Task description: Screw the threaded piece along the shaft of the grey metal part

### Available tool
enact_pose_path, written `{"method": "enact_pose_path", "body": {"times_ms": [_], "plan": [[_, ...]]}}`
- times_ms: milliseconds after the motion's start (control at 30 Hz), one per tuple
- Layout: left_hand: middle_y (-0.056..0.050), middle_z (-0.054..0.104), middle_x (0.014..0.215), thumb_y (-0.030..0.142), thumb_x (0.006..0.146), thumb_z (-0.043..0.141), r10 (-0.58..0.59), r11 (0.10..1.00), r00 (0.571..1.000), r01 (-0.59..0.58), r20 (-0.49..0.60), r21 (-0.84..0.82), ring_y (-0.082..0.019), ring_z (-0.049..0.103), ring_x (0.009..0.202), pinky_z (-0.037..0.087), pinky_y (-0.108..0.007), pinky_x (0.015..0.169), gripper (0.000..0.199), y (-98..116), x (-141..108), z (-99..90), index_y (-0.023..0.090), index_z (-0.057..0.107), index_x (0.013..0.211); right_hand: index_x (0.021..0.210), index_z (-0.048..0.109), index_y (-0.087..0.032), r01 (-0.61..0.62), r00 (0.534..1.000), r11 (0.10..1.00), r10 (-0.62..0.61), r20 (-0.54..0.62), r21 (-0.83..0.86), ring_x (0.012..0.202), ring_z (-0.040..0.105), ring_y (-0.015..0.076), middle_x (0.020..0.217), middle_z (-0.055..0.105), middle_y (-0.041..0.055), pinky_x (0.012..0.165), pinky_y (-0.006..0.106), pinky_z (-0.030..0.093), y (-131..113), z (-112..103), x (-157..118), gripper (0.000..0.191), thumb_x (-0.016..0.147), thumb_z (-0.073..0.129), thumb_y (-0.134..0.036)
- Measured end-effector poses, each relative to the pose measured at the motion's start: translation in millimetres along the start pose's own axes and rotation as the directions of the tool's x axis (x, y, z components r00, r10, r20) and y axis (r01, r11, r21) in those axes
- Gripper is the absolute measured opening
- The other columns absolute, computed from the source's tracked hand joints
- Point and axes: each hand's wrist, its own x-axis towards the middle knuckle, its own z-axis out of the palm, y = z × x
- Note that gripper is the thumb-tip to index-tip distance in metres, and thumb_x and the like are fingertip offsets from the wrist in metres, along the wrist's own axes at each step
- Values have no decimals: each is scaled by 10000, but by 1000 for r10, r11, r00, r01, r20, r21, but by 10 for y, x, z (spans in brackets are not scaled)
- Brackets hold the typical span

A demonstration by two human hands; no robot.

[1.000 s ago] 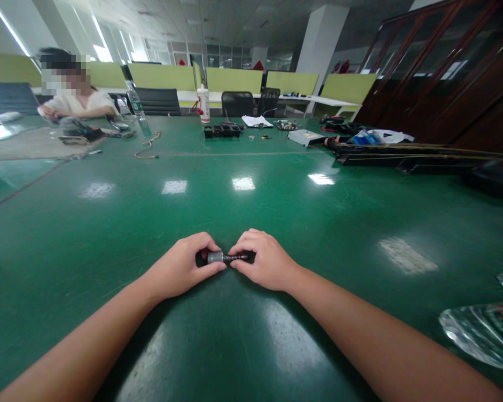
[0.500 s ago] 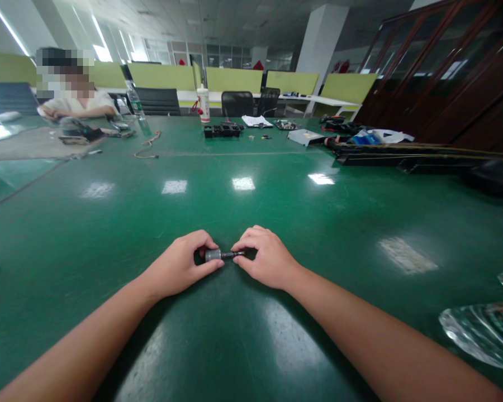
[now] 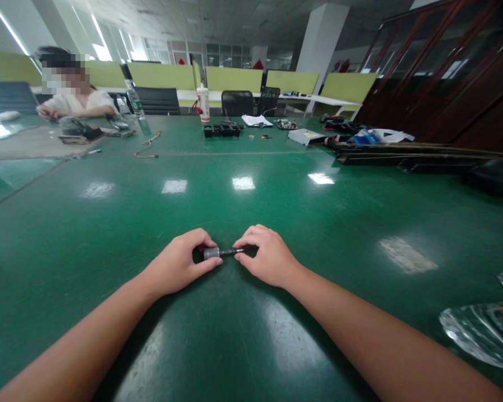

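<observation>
Head view: left hand (image 3: 180, 259) grips grey cylinder (image 3: 212, 253); right of it, right hand (image 3: 270, 257) seemingly pinches dark shaft (image 3: 227, 253) to work it; next needs steady alignment.

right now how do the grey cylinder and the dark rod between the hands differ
The grey cylinder is thicker; the dark rod is much thinner. The cylinder is pinched by the left hand, while the rod's outer end is pinched by the right hand. Both lie roughly in line.
</observation>
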Motion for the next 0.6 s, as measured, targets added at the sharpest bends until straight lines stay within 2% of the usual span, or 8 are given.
{"method": "enact_pose_path", "body": {"times_ms": [600], "plan": [[-33, 660, 871, 401, 850, 661, -1, 1000, 1000, 1, -14, 4, -188, 608, 779, 478, -295, 704, 224, -9, 11, -8, 186, 626, 906, 847, 748, -229, -48, 999, 999, 48, -10, -23, 863, 601, 190, 870, 713, 21, 789, 342, 434, -8, -22, 8, 101, 768, 728, -169]]}}
